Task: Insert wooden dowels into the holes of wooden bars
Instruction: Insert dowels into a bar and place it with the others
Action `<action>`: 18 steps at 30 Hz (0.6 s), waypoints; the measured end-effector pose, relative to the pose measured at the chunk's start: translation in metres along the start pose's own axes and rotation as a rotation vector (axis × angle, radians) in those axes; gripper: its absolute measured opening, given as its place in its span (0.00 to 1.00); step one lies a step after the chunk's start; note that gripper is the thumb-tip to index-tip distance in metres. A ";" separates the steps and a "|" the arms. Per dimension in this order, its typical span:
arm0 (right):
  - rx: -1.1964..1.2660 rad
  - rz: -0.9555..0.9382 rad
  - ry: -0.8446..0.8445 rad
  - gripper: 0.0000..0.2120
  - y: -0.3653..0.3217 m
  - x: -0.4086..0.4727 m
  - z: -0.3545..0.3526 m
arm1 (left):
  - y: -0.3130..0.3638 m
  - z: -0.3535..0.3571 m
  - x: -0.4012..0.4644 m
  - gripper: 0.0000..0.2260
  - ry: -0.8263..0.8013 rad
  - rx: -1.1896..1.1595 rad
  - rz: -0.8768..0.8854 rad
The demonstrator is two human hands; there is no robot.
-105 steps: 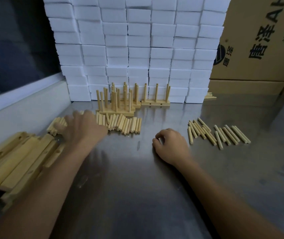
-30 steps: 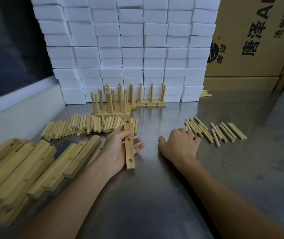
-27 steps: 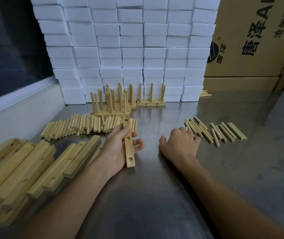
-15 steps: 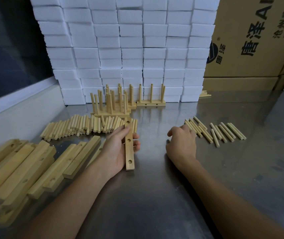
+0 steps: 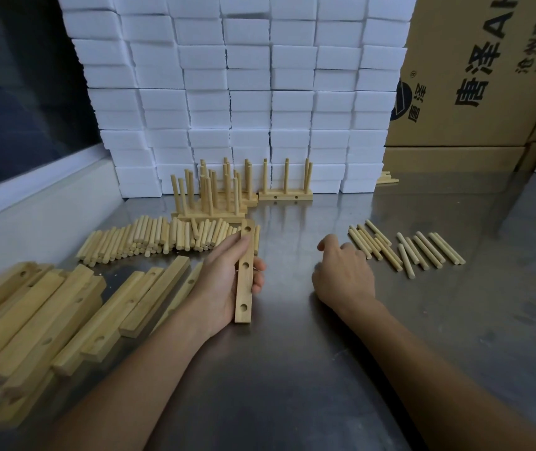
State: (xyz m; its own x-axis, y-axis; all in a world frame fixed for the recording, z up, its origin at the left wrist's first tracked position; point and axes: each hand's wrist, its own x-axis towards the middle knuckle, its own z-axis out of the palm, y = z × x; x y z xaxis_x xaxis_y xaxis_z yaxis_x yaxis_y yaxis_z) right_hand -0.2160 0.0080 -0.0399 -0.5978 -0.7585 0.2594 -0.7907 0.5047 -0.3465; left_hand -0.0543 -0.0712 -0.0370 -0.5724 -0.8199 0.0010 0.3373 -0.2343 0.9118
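My left hand (image 5: 224,281) grips a wooden bar (image 5: 246,271) with three empty holes, held lengthwise just above the steel table (image 5: 292,369). My right hand (image 5: 345,275) hovers to its right with loosely curled fingers, holding nothing, its fingertips close to a small row of loose dowels (image 5: 406,249). A larger heap of dowels (image 5: 149,239) lies beyond my left hand. Several empty bars (image 5: 64,320) are piled at the left. Finished bars with upright dowels (image 5: 218,196) stand at the back, one more bar with dowels (image 5: 285,190) to their right.
A wall of stacked white foam blocks (image 5: 244,92) closes off the back of the table. Cardboard boxes (image 5: 481,76) stand at the back right. A pale ledge (image 5: 32,216) runs along the left side under a dark window.
My left hand picked a bar from the left pile and brought it to the middle. My right hand lifted off the table and shifted right toward the small row of dowels.
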 end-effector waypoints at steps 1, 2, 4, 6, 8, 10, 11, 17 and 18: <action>0.051 -0.016 0.040 0.12 0.001 0.000 0.001 | 0.000 0.000 0.000 0.06 -0.010 0.000 -0.003; 0.099 -0.027 0.090 0.10 0.002 0.000 0.002 | 0.000 -0.001 0.000 0.05 -0.018 0.000 -0.005; 0.171 -0.031 0.188 0.10 0.000 0.001 0.003 | 0.000 -0.001 0.000 0.05 -0.025 0.001 -0.004; 0.181 -0.048 0.253 0.16 -0.002 0.002 0.004 | -0.001 -0.001 0.000 0.06 -0.025 0.002 0.002; 0.212 -0.085 0.292 0.19 -0.004 0.001 0.006 | -0.002 0.000 0.001 0.06 -0.024 -0.002 0.006; 0.252 -0.153 0.300 0.20 -0.006 -0.001 0.008 | -0.002 0.000 0.001 0.06 -0.024 -0.007 0.008; 0.271 -0.190 0.303 0.20 -0.007 -0.002 0.009 | -0.002 0.000 0.002 0.06 -0.028 -0.009 0.008; 0.391 -0.338 0.372 0.17 -0.011 -0.007 0.007 | -0.003 0.000 0.002 0.10 -0.055 0.013 0.019; 0.417 -0.359 0.379 0.16 -0.012 -0.007 0.007 | -0.004 -0.001 0.002 0.12 -0.054 0.044 0.031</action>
State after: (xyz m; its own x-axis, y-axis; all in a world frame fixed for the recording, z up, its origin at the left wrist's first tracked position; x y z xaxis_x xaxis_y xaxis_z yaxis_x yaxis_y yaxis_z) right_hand -0.2017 0.0048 -0.0440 -0.3718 -0.6140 0.6962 -0.8777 -0.0118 -0.4791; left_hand -0.0561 -0.0724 -0.0408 -0.6024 -0.7966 0.0510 0.3231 -0.1848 0.9282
